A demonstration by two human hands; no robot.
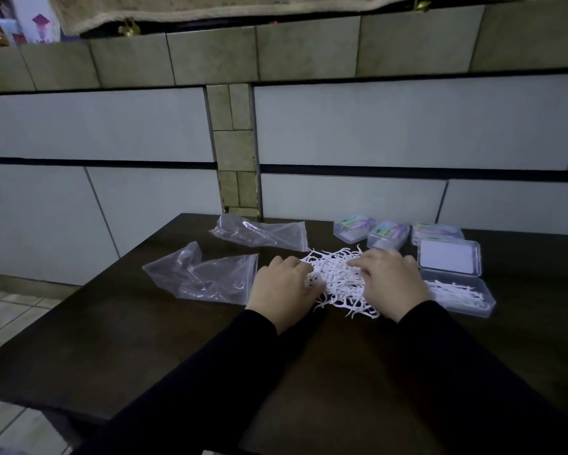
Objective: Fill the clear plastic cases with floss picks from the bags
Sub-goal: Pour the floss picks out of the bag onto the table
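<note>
A loose heap of white floss picks (338,277) lies on the dark wooden table (177,339). My left hand (281,289) rests on the heap's left edge, fingers bent into the picks. My right hand (391,279) lies on the heap's right side, fingers spread over it. An open clear case (463,295) at the right holds several picks, its lid (450,257) lying flat behind it. Three closed cases with coloured labels (353,228) (387,234) (437,232) stand at the back. Two empty clear bags (207,277) (259,234) lie to the left.
The table's far edge stands close to a tiled wall (236,159). The table's left edge drops to a tiled floor (10,320). My dark sleeves (423,372) cover the near part of the table.
</note>
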